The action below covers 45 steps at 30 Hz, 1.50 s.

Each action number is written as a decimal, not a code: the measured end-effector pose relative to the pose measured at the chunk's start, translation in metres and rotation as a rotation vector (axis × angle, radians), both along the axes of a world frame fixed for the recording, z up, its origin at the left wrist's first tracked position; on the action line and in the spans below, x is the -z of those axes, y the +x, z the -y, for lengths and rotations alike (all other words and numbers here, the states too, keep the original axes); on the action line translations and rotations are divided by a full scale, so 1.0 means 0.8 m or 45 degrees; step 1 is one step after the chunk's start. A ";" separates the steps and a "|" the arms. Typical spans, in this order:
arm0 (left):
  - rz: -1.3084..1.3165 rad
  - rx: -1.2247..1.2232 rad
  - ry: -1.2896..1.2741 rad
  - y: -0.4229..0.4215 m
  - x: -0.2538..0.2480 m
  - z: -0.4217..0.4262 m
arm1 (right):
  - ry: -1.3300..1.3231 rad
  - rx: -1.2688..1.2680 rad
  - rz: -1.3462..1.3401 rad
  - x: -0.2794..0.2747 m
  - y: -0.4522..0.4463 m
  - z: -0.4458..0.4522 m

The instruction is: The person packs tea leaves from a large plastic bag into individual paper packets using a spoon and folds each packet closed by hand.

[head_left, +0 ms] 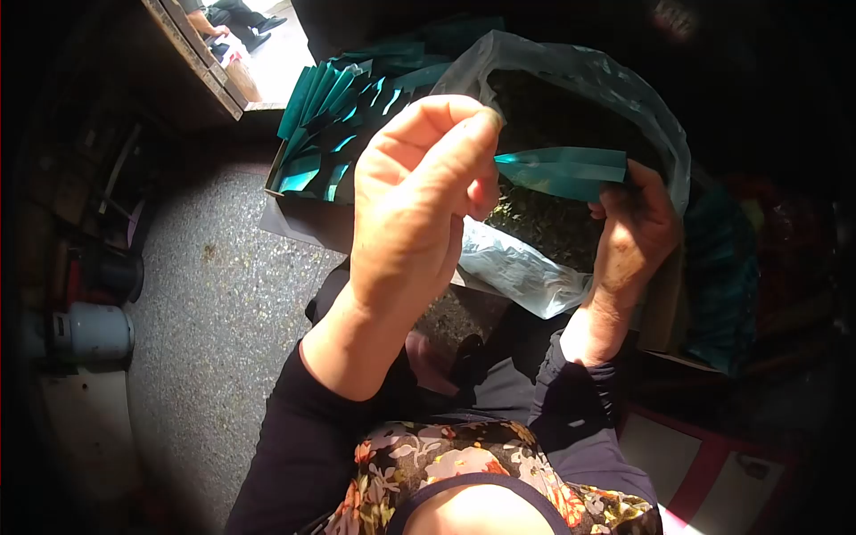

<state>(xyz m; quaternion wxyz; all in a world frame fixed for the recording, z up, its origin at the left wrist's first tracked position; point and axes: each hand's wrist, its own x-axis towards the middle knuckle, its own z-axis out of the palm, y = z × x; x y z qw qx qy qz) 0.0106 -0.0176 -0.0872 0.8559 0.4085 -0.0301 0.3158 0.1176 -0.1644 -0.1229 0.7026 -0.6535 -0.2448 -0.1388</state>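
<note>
Left hand (pixel 419 183) curled, thumb on finger, right hand (pixel 637 227) pinching 1 tapered teal sheet (pixel 571 171)

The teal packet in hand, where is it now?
In the head view, the teal packet is right of centre, over the plastic bag, its pointed end at the left hand, its other end in the right hand.
</note>
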 end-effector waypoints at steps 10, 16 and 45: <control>0.068 0.046 -0.001 0.011 0.014 -0.015 | 0.014 0.009 0.013 0.002 -0.002 -0.006; 0.028 0.033 0.053 0.009 0.016 -0.018 | -0.012 -0.023 0.076 0.007 0.001 -0.006; -0.179 0.137 1.650 0.043 0.054 -0.033 | -0.163 -0.286 0.643 -0.010 0.003 0.019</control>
